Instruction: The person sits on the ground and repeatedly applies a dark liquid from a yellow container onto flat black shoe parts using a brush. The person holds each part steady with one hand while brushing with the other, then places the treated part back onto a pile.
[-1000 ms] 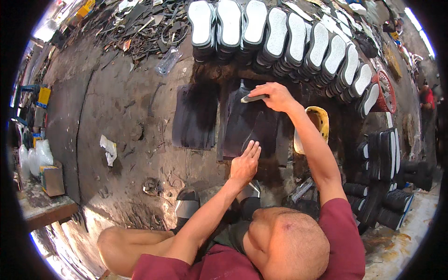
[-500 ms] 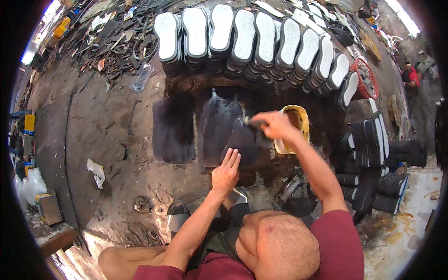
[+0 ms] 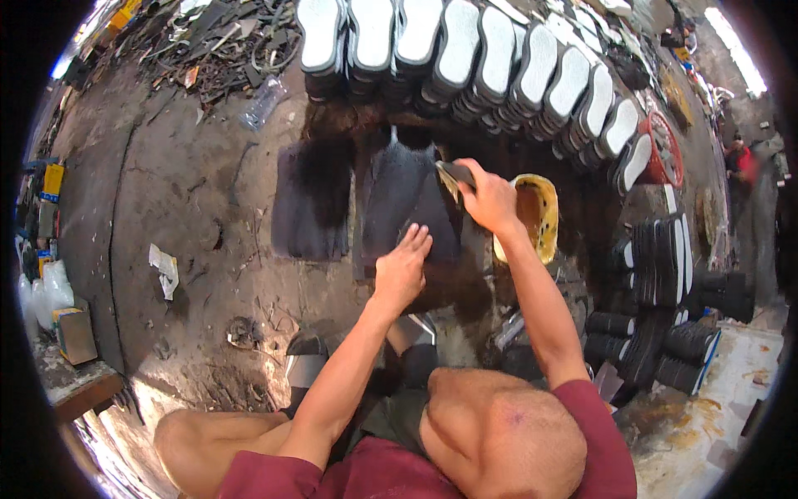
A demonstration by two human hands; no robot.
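the right hand (image 3: pixel 492 200) is closed in a fist around the handle of a brush (image 3: pixel 453 176), whose head pokes out to the left of the knuckles and rests on the upper right part of a dark rubber sheet (image 3: pixel 405 200). the brush lies roughly crosswise, handle to the right and bristles to the left. the left hand (image 3: pixel 402 268) lies flat with its fingers spread and pointing away from the person, pressing the near edge of that sheet to the ground. the sheet's long axis runs away from the person, its far end reaching toward a row of white-topped shoe soles (image 3: pixel 465 50). a second dark sheet (image 3: pixel 312 204) lies just beside it on the left. a yellow tub (image 3: pixel 532 218) sits just right of the right wrist. stacks of black soles (image 3: pixel 665 283) stand at the right. on the dirt floor (image 3: pixel 166 166), well to the left, lies a crumpled white paper (image 3: pixel 165 268); at the far left edge are a small yellow box (image 3: pixel 52 180) and white bottles (image 3: pixel 51 287).
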